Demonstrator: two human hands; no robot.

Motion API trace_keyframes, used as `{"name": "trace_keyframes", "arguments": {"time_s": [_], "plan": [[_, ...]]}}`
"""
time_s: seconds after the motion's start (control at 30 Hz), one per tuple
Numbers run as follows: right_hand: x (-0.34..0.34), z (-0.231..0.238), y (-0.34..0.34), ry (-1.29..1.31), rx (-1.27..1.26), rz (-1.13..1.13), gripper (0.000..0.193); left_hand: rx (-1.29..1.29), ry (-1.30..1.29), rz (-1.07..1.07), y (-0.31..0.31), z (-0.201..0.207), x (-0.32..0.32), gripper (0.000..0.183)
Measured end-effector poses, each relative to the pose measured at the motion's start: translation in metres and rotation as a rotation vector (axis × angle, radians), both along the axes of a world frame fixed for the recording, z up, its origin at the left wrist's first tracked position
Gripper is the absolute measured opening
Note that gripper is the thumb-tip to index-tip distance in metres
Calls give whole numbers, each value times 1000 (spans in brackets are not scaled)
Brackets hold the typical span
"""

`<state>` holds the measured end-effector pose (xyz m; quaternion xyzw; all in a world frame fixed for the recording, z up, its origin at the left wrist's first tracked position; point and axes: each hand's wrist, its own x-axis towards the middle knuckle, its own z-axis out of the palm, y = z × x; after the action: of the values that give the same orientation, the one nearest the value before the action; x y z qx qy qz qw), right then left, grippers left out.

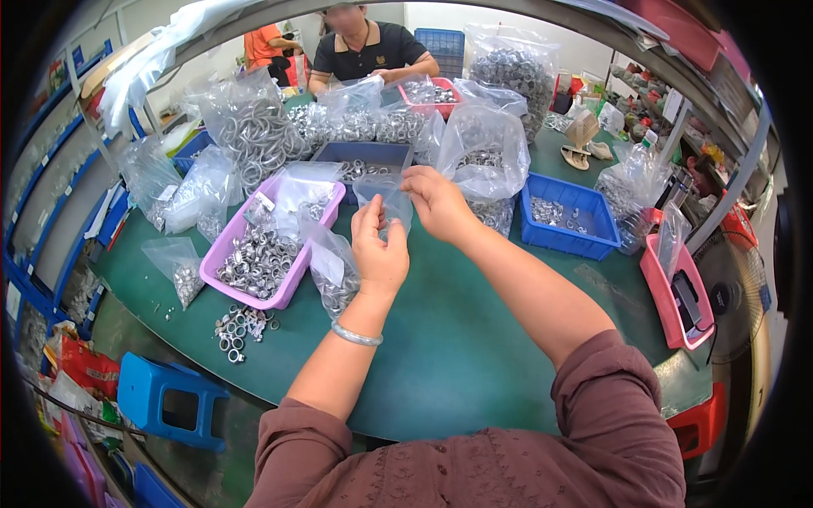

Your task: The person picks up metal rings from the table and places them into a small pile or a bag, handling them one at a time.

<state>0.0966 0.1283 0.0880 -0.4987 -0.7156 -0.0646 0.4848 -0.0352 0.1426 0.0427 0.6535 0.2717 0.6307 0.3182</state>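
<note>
Over the middle of the table, a small clear plastic bag is held up between my two hands. My left hand, with a bangle on its wrist, is closed on the lower part of the bag. My right hand pinches the bag's upper right edge with its fingertips. Whether anything lies inside the bag I cannot make out. Just left of my left hand, a filled clear bag of metal rings leans against a purple basket, which holds many loose silver rings.
Loose rings lie near the table's left edge. A grey bin and bulging bags of metal parts stand behind. To the right are a blue tray and a pink basket. A co-worker sits across the table.
</note>
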Motion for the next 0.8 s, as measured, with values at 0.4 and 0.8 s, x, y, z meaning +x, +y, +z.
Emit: {"name": "trace_keyframes", "arguments": {"time_s": [0.4,0.8], "plan": [[34,-29,-73,-174,-181,-46,27,40,148,27,-13,4,-1,23],[25,-61,-101,143,-683,-301,47,352,537,-341,-85,-51,10,13]]}}
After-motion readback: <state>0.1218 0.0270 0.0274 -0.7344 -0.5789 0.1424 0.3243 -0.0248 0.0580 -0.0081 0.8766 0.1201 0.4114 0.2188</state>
